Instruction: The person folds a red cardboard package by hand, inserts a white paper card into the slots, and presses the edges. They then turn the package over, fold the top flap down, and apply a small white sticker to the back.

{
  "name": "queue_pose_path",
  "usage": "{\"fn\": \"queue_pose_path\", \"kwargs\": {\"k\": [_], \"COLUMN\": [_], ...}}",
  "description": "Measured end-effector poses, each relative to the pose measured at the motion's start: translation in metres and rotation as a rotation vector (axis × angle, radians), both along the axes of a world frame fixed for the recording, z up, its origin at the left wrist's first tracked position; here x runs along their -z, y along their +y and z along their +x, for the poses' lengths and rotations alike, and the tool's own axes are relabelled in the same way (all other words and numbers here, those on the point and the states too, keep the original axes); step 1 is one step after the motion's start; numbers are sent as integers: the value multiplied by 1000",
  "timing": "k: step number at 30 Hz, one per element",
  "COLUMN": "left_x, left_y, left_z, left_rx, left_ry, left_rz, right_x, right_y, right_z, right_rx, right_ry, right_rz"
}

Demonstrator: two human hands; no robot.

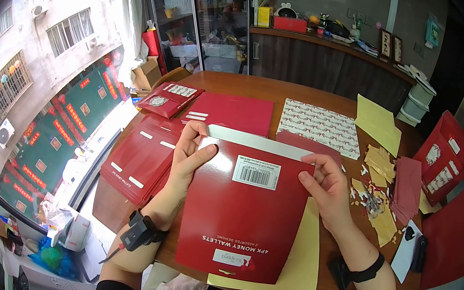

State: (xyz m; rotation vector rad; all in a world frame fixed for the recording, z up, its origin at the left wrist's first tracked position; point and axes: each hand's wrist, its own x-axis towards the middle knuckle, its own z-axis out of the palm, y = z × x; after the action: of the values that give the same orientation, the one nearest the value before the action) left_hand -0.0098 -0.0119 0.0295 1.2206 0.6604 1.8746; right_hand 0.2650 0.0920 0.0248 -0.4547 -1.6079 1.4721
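Observation:
Both hands hold up a red card packet [241,210] printed "4PK MONEY WALLETS" upside down, with a white barcode label near its upper edge. My left hand [191,154] pinches the top left corner between thumb and fingers. At the top right corner my right hand [325,185] grips the same packet, thumb in front. A white strip [255,140] shows along the packet's top edge. Beneath the packet lies a yellow sheet [305,252] on the wooden table. To the left of my left hand is a stack of red packets [134,159] with white strips.
More red packets [171,98] and a red sheet [236,111] lie at the back left. A patterned sheet [321,127] and yellow paper [379,122] are at the back right. Torn scraps [378,206], red envelopes [406,189] and an upright red packet [444,159] are to the right.

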Motion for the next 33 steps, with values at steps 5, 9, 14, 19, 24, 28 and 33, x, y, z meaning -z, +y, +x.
{"fn": "queue_pose_path", "kwargs": {"k": [5, 9, 14, 19, 24, 28, 33], "left_x": [5, 2, 4, 3, 3, 7, 8], "left_y": [2, 4, 6, 5, 5, 5, 7], "left_z": [-6, 1, 4, 5, 11, 11, 15], "left_rx": [-25, -100, -90, -75, -119, -118, -113], "left_ry": [22, 50, -15, -16, -16, 16, -2], "left_rz": [-23, -53, -103, -104, -104, -123, -165], "right_x": [7, -6, -1, 4, -3, -4, 4], "right_y": [5, 5, 10, 15, 9, 9, 15], "right_z": [0, 0, 0, 4, 1, 2, 2], "right_rx": [17, 22, 53, 85, 125, 148, 138], "right_ry": [-33, -18, 60, 54, 105, 113, 117], "right_rz": [45, 8, 11, 15, -34, -11, -32]}}
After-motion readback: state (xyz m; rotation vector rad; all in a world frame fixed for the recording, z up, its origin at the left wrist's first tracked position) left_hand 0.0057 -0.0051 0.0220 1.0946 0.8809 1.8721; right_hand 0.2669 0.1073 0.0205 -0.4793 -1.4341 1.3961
